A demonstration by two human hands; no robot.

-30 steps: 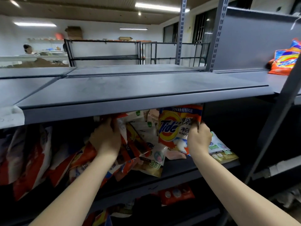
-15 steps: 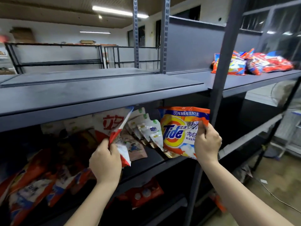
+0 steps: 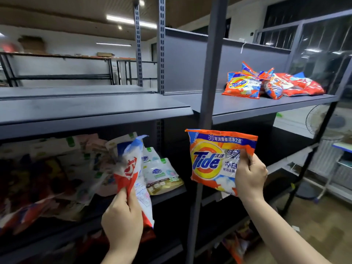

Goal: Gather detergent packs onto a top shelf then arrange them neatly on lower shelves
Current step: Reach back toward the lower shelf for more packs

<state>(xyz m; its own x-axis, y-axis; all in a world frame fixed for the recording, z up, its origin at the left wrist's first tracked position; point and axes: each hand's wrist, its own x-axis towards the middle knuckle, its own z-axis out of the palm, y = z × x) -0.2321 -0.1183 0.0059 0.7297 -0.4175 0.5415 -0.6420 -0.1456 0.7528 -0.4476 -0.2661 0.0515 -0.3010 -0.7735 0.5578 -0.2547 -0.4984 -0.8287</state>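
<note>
Orange and blue, the Tide pack (image 3: 215,161) hangs in the air in front of the grey upright (image 3: 209,73), its printed face toward the camera and its wider side running left to right, tilted a little so the right end sits lower. The right hand (image 3: 250,175) pinches it at the right edge, thumb on the front, fingers curled behind.

The left hand (image 3: 122,221) grips a red-and-white pack (image 3: 131,168) by its lower end — this one stands nearly upright, long axis vertical, top corner leaning slightly right; its print is blurred. It is held just in front of the lower shelf (image 3: 167,193).

On that lower shelf, behind the left hand, lies a loose heap of packs (image 3: 62,168), mixed white, green and red, overlapping at all angles; a white pouch (image 3: 162,174) rests at the heap's right end near the shelf edge. The upper shelf (image 3: 95,109) above it is bare metal.

To the right, past the upright, the top shelf (image 3: 266,105) carries a pile of orange and red packs (image 3: 272,84), well apart from both hands. The upright stands between the Tide pack and that pile. A fan (image 3: 327,122) shows behind the right end of the rack, and more packs lie dimly on the bottom level.
</note>
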